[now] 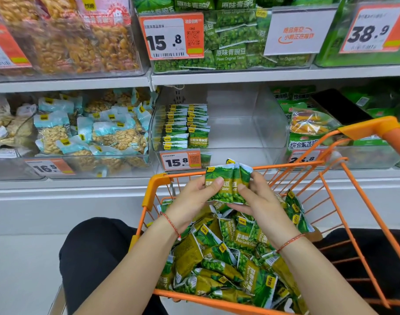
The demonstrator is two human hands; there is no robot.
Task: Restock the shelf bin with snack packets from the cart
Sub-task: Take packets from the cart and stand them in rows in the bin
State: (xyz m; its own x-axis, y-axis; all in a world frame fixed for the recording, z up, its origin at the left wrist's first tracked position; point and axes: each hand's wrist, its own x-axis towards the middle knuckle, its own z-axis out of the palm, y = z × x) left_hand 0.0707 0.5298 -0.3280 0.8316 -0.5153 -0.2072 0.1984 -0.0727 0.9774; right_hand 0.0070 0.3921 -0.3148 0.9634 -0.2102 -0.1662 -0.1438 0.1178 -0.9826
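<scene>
Both hands hold a small stack of green garlic-pea snack packets (228, 180) upright above the orange cart (326, 201). My left hand (194, 198) grips the stack's left side with the thumb across the front. My right hand (258, 201) pinches its right side and supports it from below. Many more green packets (228, 258) lie loose in the cart. Straight ahead on the lower shelf is a clear plastic bin (251, 123), with two neat rows of the same packets (186, 126) at its left side; the rest of it holds nothing.
A 15.8 price tag (179, 160) hangs on the bin's front. Bins of peanut packets (92, 135) stand to the left, mixed vegetable snacks (308, 126) to the right. The upper shelf (217, 76) holds more pea bins. The cart handle (376, 126) rises at right. My knees flank the cart.
</scene>
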